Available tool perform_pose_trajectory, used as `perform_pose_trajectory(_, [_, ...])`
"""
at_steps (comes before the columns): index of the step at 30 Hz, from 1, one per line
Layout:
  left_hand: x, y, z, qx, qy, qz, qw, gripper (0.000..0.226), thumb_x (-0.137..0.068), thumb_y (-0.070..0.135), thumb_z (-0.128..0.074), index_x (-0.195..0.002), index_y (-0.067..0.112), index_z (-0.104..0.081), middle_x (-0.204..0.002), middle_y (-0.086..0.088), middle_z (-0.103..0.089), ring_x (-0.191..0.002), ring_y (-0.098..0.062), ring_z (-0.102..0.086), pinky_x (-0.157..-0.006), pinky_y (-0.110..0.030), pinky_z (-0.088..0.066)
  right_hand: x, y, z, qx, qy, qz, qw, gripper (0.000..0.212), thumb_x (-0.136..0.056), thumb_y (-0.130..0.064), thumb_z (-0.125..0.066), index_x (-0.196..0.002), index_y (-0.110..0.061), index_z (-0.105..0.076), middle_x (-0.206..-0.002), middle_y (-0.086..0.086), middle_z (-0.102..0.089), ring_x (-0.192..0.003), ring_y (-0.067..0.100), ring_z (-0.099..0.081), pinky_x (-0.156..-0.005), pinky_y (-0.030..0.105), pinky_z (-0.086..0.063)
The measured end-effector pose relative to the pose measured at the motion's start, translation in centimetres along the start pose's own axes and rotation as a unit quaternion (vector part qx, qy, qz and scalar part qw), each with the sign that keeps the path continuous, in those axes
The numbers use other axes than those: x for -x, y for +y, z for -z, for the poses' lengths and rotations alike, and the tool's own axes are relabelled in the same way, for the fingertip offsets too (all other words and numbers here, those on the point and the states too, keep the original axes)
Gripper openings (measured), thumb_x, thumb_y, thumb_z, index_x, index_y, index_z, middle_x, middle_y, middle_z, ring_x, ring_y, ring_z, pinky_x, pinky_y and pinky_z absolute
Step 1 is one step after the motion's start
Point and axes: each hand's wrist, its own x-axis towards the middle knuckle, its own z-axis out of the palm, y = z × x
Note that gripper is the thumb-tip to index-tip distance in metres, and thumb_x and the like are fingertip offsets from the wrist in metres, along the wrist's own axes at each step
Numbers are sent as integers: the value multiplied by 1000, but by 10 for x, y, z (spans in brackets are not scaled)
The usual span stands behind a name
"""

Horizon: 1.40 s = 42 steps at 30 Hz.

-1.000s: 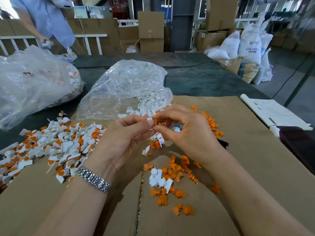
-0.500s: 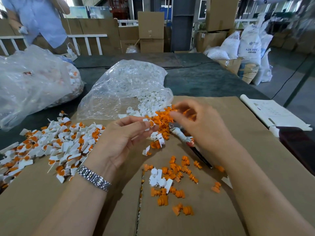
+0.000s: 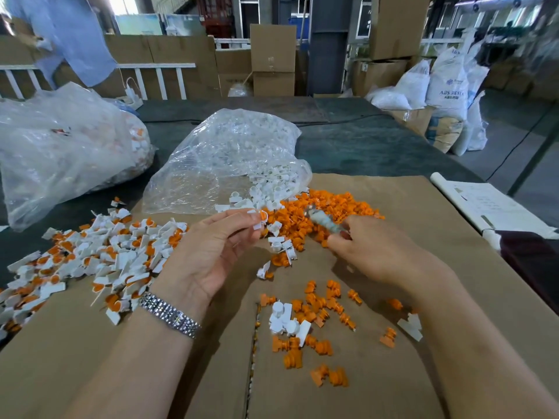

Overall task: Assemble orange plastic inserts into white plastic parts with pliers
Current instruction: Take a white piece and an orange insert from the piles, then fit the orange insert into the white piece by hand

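My left hand (image 3: 211, 252) pinches a white plastic part (image 3: 259, 218) with an orange insert in it between thumb and fingertips. My right hand (image 3: 375, 252) grips the pliers (image 3: 322, 220), whose pale wrapped handle and metal tip point up-left over the heap of orange inserts (image 3: 308, 219). A pile of finished white-and-orange pieces (image 3: 99, 255) lies at the left. Loose orange inserts (image 3: 314, 309) and a few white parts (image 3: 284, 322) are scattered on the cardboard between my forearms.
An open clear bag of white parts (image 3: 230, 158) lies behind the heap. A larger clear bag (image 3: 60, 146) sits far left. A brown cardboard sheet (image 3: 423, 237) covers the dark table. White paper rolls (image 3: 484, 207) lie at right. A person in blue (image 3: 69, 34) stands behind.
My right hand left the part, reached over the orange heap and picked the pliers up off the cardboard. My left hand kept the white part roughly in place.
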Motion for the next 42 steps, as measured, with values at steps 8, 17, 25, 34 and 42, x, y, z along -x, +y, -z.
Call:
perform_pose_trajectory(8, [3, 0, -6, 51, -11, -12, 999, 16, -65, 3, -82, -80, 1, -75, -79, -9, -70, -63, -11, -67, -58, -16, -56, 29, -32, 19, -292, -192, 23, 937, 33, -103, -36, -54, -103, -4, -64, -84, 10, -71, -79, 30, -75, -82, 45, -60])
perform_pose_trajectory(17, [2, -3, -6, -3, 11, -36, 999, 11, -80, -5, -75, -76, 5, -73, -86, -13, -74, -69, -13, -70, -59, -18, -55, 38, -44, 15, -240, -161, 49, 956, 38, -105, -42, -47, -86, -12, -61, -78, 10, -72, -65, 14, -68, -60, 23, -52])
perform_pose_trajectory(25, [1, -2, -3, -35, 15, -25, 999, 25, -58, 4, -81, -82, 0, -72, -80, -11, -74, -67, -13, -69, -56, -16, -53, 41, -52, 9, -134, -88, 83, 983, 46, -103, -50, -44, -78, -14, -56, -62, 2, -61, -52, 13, -58, -69, 45, -57])
perform_pose_trajectory(34, [-1, -3, 0, -46, 41, -26, 998, 10, -77, 1, -79, -85, -3, -76, -78, -12, -75, -63, -13, -69, -56, -16, -55, 31, -48, 0, -157, -90, 69, 981, 58, -100, -59, -44, -79, -10, -67, -54, 0, -66, -48, 7, -61, -56, 27, -49])
perform_pose_trajectory(42, [3, 1, 6, -217, 134, -126, 959, 6, -89, 21, -78, -85, 18, -81, -78, 1, -78, -66, -6, -71, -58, -19, -56, 10, -18, 13, -150, 4, 13, 989, 49, -94, -68, -42, -91, -22, -58, -80, 3, -64, -71, 15, -60, -67, 35, -48])
